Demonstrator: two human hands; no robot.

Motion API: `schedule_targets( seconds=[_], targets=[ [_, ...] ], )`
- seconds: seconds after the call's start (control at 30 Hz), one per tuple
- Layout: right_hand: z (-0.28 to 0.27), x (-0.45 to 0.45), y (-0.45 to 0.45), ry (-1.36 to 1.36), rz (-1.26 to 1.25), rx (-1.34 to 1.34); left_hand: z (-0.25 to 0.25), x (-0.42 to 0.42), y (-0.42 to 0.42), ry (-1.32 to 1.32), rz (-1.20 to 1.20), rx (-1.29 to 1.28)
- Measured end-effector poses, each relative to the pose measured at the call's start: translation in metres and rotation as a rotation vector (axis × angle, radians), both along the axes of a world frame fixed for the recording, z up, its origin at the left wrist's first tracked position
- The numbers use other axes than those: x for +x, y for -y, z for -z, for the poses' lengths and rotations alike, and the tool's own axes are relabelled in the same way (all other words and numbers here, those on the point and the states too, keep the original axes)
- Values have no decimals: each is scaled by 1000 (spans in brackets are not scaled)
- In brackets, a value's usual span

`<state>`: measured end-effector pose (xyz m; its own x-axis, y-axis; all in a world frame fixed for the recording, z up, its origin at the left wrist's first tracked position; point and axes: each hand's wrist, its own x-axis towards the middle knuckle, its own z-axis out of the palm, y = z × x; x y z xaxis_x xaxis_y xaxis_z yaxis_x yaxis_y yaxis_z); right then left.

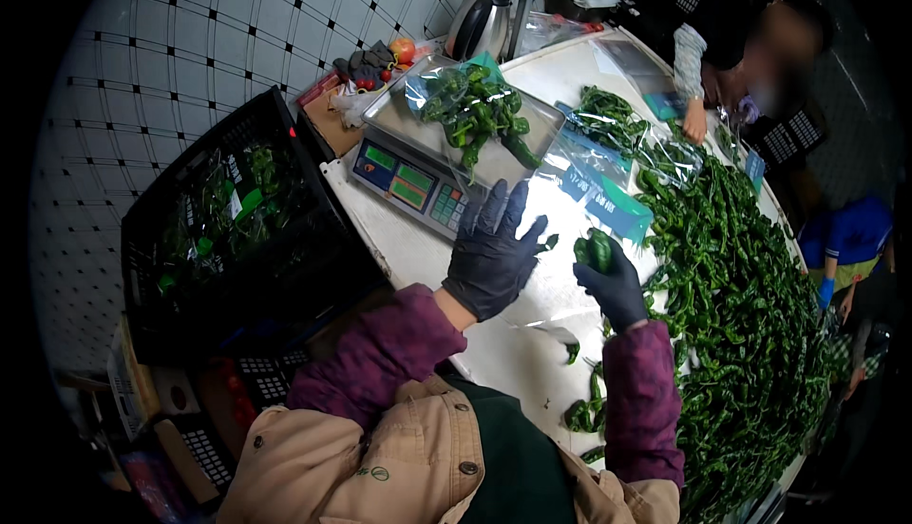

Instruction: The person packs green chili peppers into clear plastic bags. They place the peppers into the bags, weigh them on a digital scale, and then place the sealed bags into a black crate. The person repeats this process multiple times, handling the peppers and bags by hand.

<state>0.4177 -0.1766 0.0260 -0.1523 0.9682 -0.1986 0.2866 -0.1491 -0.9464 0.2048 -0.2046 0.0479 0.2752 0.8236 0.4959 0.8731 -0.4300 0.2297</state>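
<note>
My left hand (495, 257), in a black glove, is spread with its fingers apart just in front of the weighing scale (410, 185). It overlaps the edge of clear plastic; whether it touches that is hard to tell. My right hand (613, 283), gloved too, holds a small bunch of green peppers (595, 250) over the white table (531, 364). On the scale's metal pan (420, 125) lies a clear bag with green peppers (484, 114) at its mouth. Flat printed bags (605, 203) with a teal band lie beyond my right hand.
A large heap of green peppers (741, 339) covers the table's right side. To the left stands a black crate (342, 274) with filled bags (242, 203). An electric kettle (481, 29) is behind the scale. Across the table, a co-worker's hand (695, 121) is at filled bags (613, 114).
</note>
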Motion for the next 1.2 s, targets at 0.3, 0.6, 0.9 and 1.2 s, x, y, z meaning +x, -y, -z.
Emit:
schedule_targets(
  seconds=[0.3,0.6,0.9,1.2],
  targets=[
    [13,-119,-121,252,-233,726,3,-17,1,181,-111,35],
    [31,-27,-34,140,125,517,40,-52,35,439,-44,-27],
    [1,-96,-84,768,-332,953,34,-42,28,422,62,61],
    [-8,-154,-152,545,-272,922,63,-23,54,430,144,-167]
  ],
)
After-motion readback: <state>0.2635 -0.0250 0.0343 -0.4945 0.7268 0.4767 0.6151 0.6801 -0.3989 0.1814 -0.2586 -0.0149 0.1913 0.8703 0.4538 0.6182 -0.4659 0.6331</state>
